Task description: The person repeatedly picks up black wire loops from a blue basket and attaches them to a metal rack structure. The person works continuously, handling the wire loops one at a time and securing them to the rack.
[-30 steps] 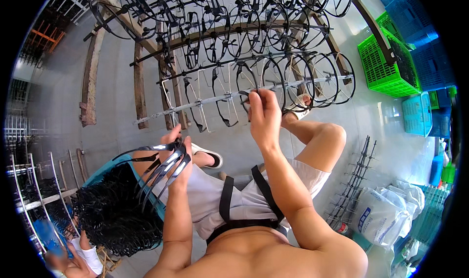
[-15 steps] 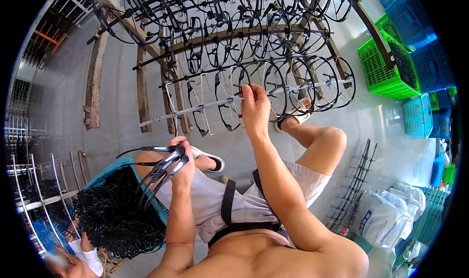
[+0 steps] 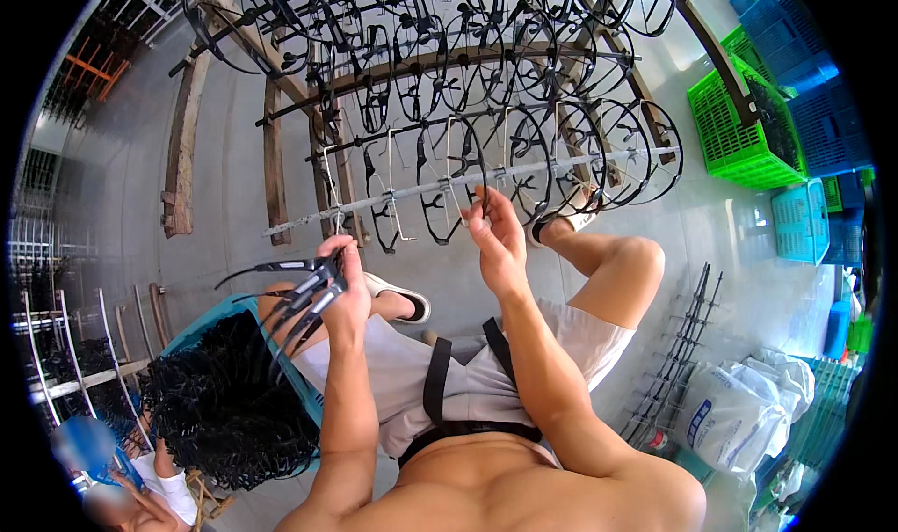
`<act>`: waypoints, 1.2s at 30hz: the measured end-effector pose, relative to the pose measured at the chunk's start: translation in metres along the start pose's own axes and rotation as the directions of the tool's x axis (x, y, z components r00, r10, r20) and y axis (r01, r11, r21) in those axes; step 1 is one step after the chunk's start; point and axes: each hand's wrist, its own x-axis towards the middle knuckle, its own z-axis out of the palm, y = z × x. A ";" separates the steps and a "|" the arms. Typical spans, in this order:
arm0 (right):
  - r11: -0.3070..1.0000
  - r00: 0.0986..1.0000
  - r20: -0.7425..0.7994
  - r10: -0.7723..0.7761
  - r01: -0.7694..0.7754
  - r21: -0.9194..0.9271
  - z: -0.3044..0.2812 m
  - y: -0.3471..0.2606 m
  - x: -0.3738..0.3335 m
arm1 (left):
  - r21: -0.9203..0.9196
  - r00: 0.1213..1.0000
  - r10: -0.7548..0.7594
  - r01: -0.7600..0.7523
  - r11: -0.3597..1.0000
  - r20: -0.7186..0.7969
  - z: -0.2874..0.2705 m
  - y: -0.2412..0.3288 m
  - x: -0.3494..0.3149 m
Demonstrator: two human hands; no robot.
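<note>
My left hand (image 3: 346,289) is closed around a bunch of black curved plastic frames (image 3: 304,293), shaped like eyeglass frames, with their ends fanned out to the left. The fingers of my right hand (image 3: 498,242) are bent together at the lower end of a black hoop-shaped frame (image 3: 485,162), just below a pale grey hanging bar (image 3: 412,191). The exact contact at my right fingertips is partly hidden. Wire hooks along the bar carry several similar black frames, mostly to the right of my right hand.
Further rows of black frames hang on a wooden rack (image 3: 182,158) beyond. A teal crate (image 3: 210,321) heaped with black pieces stands by my left leg. Green (image 3: 725,144) and blue crates line the right, with a white sack (image 3: 734,420) below. Another person (image 3: 164,495) sits lower left.
My right hand has come down from above the bar to just below it. My left hand has risen slightly with its bunch of frames. The bar has shifted up a little.
</note>
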 end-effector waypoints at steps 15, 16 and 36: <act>0.998 0.960 -0.277 0.034 -0.020 0.054 0.025 -0.011 -0.009 | -0.192 0.991 -0.132 0.135 0.972 0.028 -0.013 0.014 -0.005; 0.929 0.960 -0.238 -0.145 0.050 -0.366 0.025 -0.018 -0.013 | -0.217 0.984 -0.174 0.178 0.960 0.039 -0.022 0.013 -0.010; 0.939 0.998 0.029 0.062 -0.068 0.336 0.058 -0.095 -0.032 | -0.888 0.922 -0.102 0.386 0.249 0.373 -0.052 0.031 -0.029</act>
